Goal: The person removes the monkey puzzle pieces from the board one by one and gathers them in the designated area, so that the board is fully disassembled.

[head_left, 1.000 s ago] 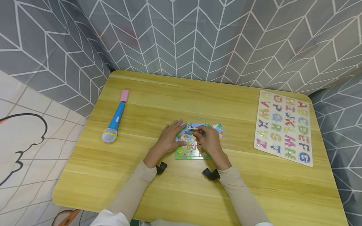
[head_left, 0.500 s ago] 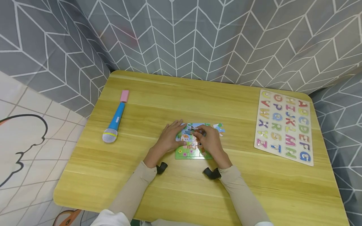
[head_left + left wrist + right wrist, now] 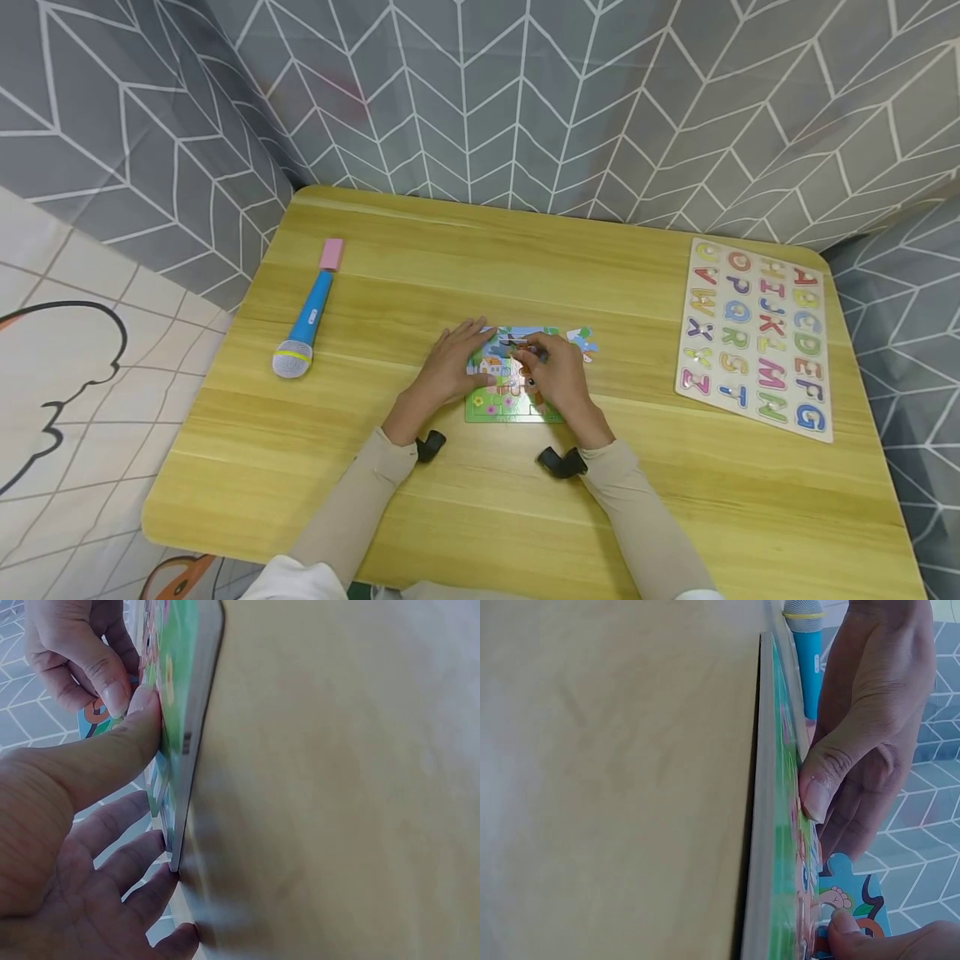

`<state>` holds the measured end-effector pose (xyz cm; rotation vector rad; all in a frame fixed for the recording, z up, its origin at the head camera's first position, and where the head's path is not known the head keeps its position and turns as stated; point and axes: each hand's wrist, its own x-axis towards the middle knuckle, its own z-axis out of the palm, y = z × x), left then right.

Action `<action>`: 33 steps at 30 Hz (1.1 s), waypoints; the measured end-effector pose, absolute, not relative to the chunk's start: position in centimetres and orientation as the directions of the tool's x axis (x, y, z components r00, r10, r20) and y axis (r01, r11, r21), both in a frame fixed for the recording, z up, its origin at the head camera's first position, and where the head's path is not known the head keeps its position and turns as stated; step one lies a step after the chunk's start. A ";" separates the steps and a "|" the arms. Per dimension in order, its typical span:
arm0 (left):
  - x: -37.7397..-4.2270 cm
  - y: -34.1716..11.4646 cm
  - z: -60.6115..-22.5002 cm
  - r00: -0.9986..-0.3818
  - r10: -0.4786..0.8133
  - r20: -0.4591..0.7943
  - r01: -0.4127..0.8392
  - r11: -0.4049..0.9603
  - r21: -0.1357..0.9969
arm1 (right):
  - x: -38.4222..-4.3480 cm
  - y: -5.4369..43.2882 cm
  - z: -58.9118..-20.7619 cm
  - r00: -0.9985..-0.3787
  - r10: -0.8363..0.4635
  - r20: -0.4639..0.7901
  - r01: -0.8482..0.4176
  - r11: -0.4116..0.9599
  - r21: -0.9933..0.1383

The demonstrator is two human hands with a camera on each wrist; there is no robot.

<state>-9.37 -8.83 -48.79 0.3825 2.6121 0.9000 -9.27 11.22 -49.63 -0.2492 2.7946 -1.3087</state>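
A small jigsaw puzzle (image 3: 516, 410) with a flowery green edge lies in its tray near the table's middle. My left hand (image 3: 447, 367) rests at its left side, fingers spread and fairly straight. In the left wrist view the left thumb (image 3: 127, 742) lies on the picture and the fingertips are at the tray's edge. My right hand (image 3: 558, 372) pinches a blue jigsaw piece (image 3: 853, 894) between thumb and fingers. That piece stands tilted up over the puzzle's upper part. Another piece (image 3: 582, 343) lies just beyond the upper right corner, partly hidden by the right hand.
A blue toy microphone (image 3: 309, 321) lies at the left, with a pink block (image 3: 331, 255) at its handle end. An alphabet board (image 3: 757, 337) with peg letters lies at the right. Grey patterned curtain (image 3: 480, 108) hangs along the table's far edge.
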 end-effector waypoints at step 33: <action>-9.2 -8.5 -48.7 -0.921 0.316 -0.229 0.098 0.754 0.649 | -10.9 13.2 -48.6 -0.879 -0.472 0.059 -0.369 0.598 -0.711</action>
